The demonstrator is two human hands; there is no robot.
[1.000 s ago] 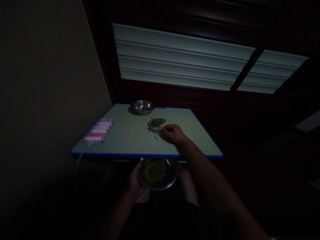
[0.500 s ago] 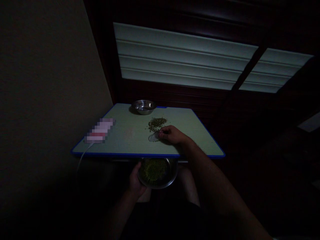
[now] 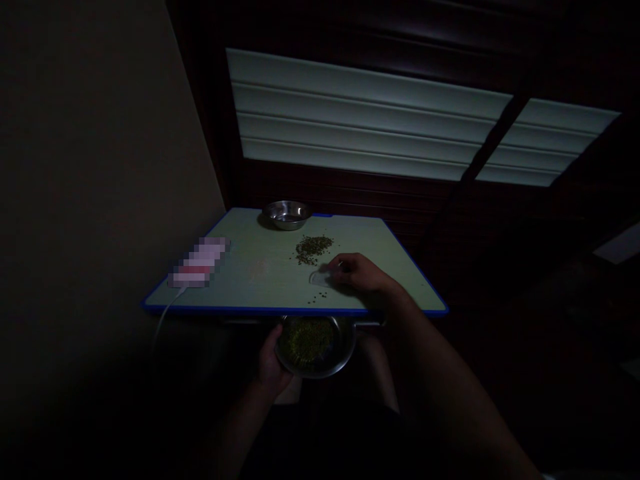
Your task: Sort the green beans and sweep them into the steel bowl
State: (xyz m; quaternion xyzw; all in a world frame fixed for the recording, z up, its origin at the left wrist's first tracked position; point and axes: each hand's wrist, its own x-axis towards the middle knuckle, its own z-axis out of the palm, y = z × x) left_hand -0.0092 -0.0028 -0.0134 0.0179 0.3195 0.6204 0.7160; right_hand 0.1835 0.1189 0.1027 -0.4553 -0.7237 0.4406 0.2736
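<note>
My left hand (image 3: 273,363) grips the left rim of a metal bowl (image 3: 345,360), held just below the table's front edge. Small greenish grains (image 3: 306,340) lie in that bowl; they look like dried beans or seeds. Over the table, my right hand (image 3: 356,272) has its fingers closed on a small clear plastic piece (image 3: 320,277) with a rounded end; its exact kind is too dim to tell. Beyond it a loose pile of brownish-green grains (image 3: 313,248) is spread on the tabletop. A few stray grains (image 3: 319,297) sit between the plastic piece and the front edge.
A second metal bowl (image 3: 287,215) stands at the back of the pale table (image 3: 390,293), which has a blue rim. At the left lies a blurred-out pinkish object (image 3: 199,263) with a white cable (image 3: 165,313). A wall rises close on the left, dark panelling behind.
My right hand and the clear plastic piece have moved a little to the right. Several stray grains now show near the front edge. My left hand and its bowl have stayed in place.
</note>
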